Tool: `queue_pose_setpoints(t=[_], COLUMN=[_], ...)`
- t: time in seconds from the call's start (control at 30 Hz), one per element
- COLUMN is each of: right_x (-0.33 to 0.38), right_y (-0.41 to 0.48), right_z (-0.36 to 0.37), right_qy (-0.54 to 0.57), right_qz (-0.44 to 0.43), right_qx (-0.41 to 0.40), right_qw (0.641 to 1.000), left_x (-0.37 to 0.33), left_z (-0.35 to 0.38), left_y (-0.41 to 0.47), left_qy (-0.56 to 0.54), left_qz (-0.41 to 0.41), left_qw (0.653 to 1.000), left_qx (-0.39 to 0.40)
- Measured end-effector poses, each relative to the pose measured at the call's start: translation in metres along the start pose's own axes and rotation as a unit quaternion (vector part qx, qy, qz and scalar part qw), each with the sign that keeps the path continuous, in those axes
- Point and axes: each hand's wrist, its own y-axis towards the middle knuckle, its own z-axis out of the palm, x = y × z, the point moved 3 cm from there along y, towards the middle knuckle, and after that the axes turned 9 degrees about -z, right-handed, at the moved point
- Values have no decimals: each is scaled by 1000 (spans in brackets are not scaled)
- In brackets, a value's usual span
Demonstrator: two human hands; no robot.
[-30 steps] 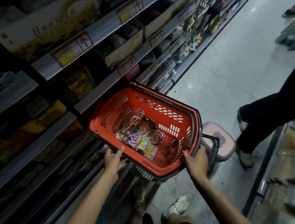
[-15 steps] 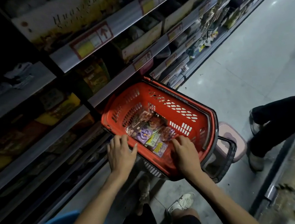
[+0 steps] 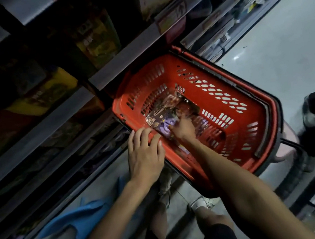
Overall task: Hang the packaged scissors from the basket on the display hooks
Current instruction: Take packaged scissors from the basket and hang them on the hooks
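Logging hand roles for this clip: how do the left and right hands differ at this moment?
The left hand rests on the red basket's near rim; the right hand reaches down inside, onto the packaged scissors. The left hand's fingers show clearly, spread over the rim; the right hand is blurred, its grip unreadable. Both are bare and work at the same end of the basket.

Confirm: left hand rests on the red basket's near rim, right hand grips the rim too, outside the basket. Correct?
Wrong on the right hand. The head view shows it down inside the red basket, on the packaged scissors, not on the rim. The left hand does rest on the near rim. Blur hides whether the right fingers grip a pack.
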Motion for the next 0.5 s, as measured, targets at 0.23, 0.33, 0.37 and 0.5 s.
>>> queue_pose_setpoints(t=[0.23,0.33,0.37,0.5], right_x=[17,20,21,20], right_y=[19,25,25,30], right_z=[16,24,24,21], right_qy=[-1,-57,-86,-137], right_qz=[49,53,54,50], right_qx=[-26,-34,-36,-32], right_qw=[998,996,994,989], left_x=[-3,-3,-3,-5], left_z=[2,3,3,3], left_y=[-1,-1,-2,-1], left_qy=[0,-3,-4,-6], left_qz=[-13,-17,-19,-32], left_qw=[1000,1000,1000,999], left_qx=[1,0,0,4])
